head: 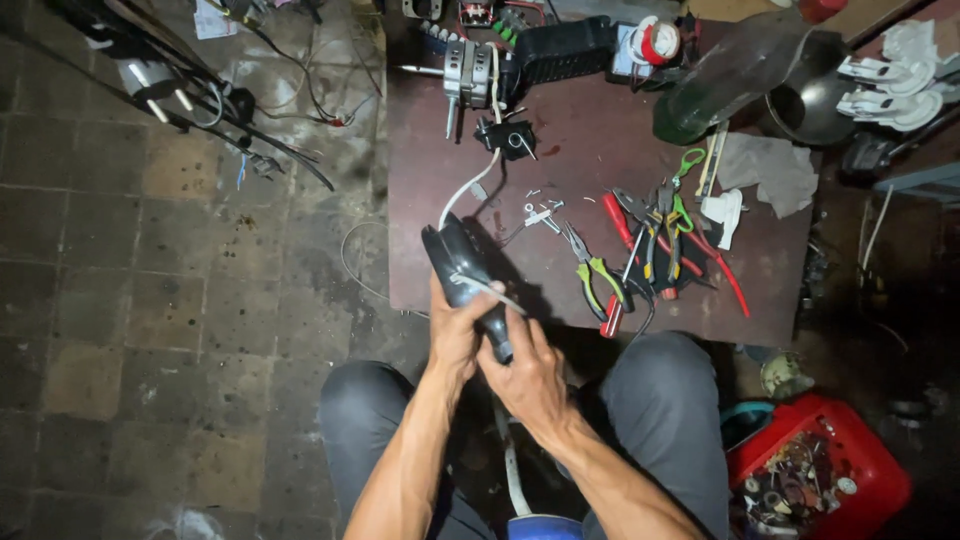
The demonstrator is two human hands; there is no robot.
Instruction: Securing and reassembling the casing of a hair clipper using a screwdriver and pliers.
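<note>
Both hands, left hand [455, 335] and right hand [530, 375], close their grip on a black rounded plastic appliance housing [462, 270], its white cord [468, 190] attached toward 12 o'clock, while loose small metal screws [538, 210] lie on the dark brown worktop [590, 150], so it seems mid-disassembly.

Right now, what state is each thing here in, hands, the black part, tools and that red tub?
left hand: gripping the black housing
right hand: closed around its lower end
black housing: held up off the table, white cable attached
pliers: lying on the table, untouched
scissors: lying closed
red tub: open, filled with small parts

No packages, labels, signs or screens (none discernible)
</note>
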